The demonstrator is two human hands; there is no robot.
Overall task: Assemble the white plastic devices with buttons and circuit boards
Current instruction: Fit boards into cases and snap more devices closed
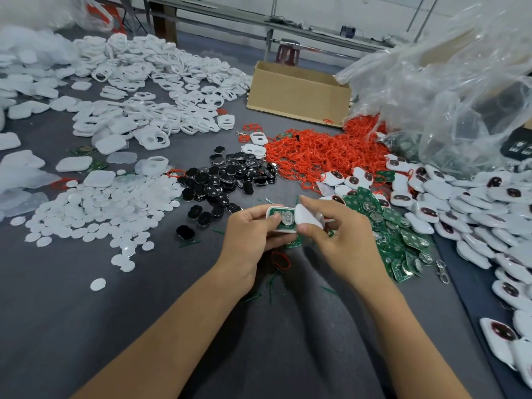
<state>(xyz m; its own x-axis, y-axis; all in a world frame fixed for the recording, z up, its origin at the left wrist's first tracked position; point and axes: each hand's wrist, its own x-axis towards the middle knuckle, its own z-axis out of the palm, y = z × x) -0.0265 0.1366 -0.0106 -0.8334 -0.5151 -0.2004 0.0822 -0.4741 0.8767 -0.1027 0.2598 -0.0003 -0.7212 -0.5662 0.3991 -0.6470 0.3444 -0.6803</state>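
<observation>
My left hand point(253, 228) grips a white plastic shell point(283, 218) with a green circuit board and a coin cell seated inside it. My right hand point(336, 234) pinches a white back cover point(309, 216) and holds it tilted over the shell's right end. Both hands hover just above the grey table, in the middle of the view. A pile of green circuit boards point(397, 234) lies right of my hands. Black buttons point(227, 180) are heaped just beyond them.
White round discs point(109, 208) spread at left, white shells point(138, 82) at back left. Red rubber rings point(325, 151) pile behind the buttons. Assembled white devices point(472, 214) line the right side. A cardboard box point(299, 90) and clear plastic bag point(449, 82) stand at back right.
</observation>
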